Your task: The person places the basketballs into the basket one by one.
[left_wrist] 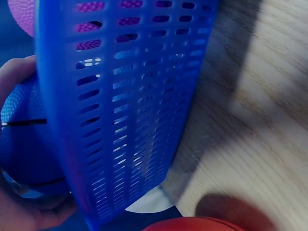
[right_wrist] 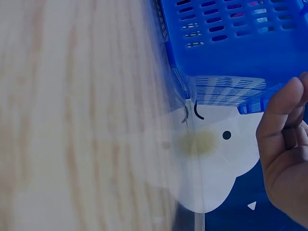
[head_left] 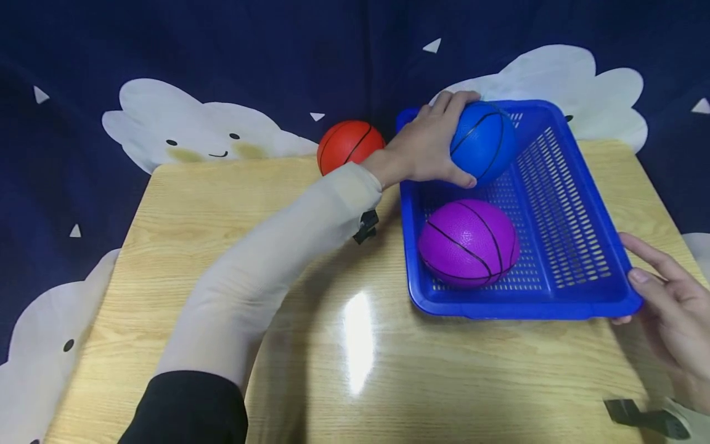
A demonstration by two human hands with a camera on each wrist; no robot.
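Observation:
My left hand [head_left: 429, 145] grips a blue ball [head_left: 484, 143] with black lines, fingers over its far side and thumb at its near side. The ball is at the far left of a blue plastic basket [head_left: 444, 308] with slotted walls. A purple ball [head_left: 468, 243] lies in the basket, nearer to me. My right hand [head_left: 673, 302] holds the basket's near right corner, thumb at the rim and a fingertip showing below it. In the left wrist view, the blue ball [left_wrist: 29, 139] shows beside the basket wall [left_wrist: 125, 110], partly hidden by the rim.
A red ball [head_left: 349, 147] sits on the wooden table [head_left: 183, 246] near its back edge, left of the basket and partly behind my left forearm. Behind the table hangs a dark blue cloth [head_left: 249, 49] with white clouds.

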